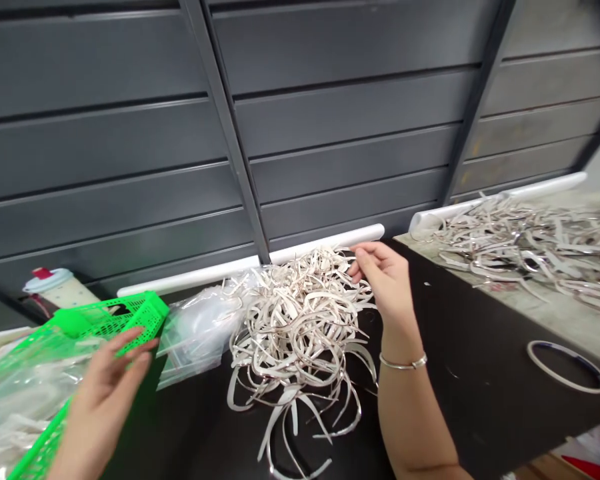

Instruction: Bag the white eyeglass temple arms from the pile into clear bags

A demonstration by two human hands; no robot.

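Note:
A tangled heap of curved white and silvery strips lies on the black tabletop. At the heap's upper right edge, my right hand has its thumb and fingertips pinched together beside the strips; whatever is between them is too small to make out. A metal bangle circles that wrist. My left hand is slightly blurred, with fingers apart and nothing in them, over the near side of a green plastic basket. Clear plastic bags lie between the basket and the heap.
More strips cover a pale surface at the right. A white-rimmed ring lies on the black table. Behind the basket stands a lidded cup. White tubes run along the grey panelled wall.

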